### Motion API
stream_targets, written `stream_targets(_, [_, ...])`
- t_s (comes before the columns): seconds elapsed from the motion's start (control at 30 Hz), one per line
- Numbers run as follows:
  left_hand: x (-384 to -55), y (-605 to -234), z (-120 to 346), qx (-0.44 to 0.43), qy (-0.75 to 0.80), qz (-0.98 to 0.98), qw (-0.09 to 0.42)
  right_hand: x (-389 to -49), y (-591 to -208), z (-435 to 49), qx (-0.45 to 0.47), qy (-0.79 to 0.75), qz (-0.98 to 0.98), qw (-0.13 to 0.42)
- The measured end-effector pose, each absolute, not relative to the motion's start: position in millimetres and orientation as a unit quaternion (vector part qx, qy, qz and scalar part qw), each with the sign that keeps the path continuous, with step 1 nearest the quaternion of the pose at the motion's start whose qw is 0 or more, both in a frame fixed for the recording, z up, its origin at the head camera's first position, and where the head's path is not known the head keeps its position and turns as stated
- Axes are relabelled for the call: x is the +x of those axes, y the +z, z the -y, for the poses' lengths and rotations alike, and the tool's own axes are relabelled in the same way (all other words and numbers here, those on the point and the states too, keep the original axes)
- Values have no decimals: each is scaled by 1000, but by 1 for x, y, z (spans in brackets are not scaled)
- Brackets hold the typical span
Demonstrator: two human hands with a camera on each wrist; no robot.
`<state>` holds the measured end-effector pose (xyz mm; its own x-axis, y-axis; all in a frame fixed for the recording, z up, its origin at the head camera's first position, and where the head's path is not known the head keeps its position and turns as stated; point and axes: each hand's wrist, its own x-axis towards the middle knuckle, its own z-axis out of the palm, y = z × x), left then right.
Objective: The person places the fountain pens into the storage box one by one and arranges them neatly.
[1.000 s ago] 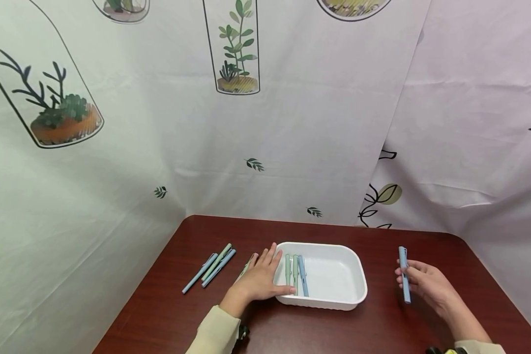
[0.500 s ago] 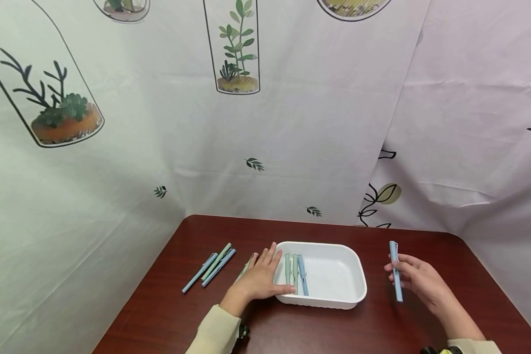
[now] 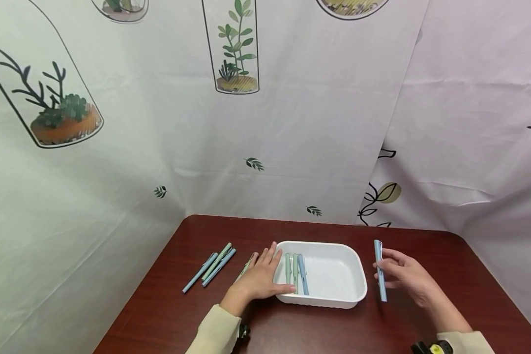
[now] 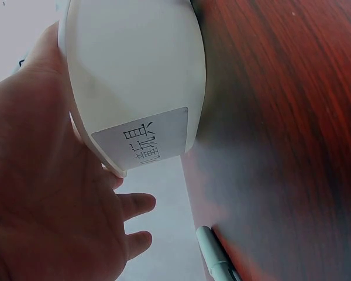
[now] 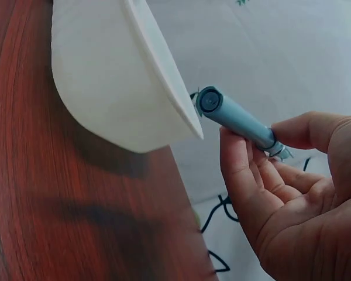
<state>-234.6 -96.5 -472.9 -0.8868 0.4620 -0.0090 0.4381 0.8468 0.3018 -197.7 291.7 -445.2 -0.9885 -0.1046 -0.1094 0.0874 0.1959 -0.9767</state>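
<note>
My right hand (image 3: 407, 275) pinches a light blue pen (image 3: 380, 270) between thumb and fingers, just right of a white plastic tray (image 3: 334, 275). The pen stands nearly upright in the head view; the right wrist view shows its round end (image 5: 210, 100) close to the tray's rim. Fingers spread and straight, my left hand (image 3: 261, 281) rests on the tray's left rim, its thumb over the near left corner. Inside the tray, two green pens (image 3: 295, 270) and a blue pen (image 3: 303, 278) lie side by side. Another green pen (image 3: 245, 269) is partly hidden behind my left hand.
Left on the dark red table (image 3: 168, 314) lie two blue pens (image 3: 200, 273) with a green pen (image 3: 216, 263) between them. A label with printed characters (image 4: 143, 140) is on the tray's side wall. Patterned white cloth (image 3: 318, 147) hangs behind the table.
My right hand has moved left with the blue pen, bringing it closer to the tray's right side. My left hand and the other pens stay where they were.
</note>
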Motion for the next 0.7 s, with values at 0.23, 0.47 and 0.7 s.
stream_targets(0.23, [-235, -474, 96, 231, 148, -961, 42, -200, -441, -280, 11, -609, -789, 82])
stream_targets(0.47, [-236, -474, 96, 233, 151, -960, 40, -203, -439, -271, 6, -615, -783, 88])
stream_targets(0.7, [-235, -474, 96, 235, 151, -960, 37, -205, -436, -261, 11, -616, -782, 90])
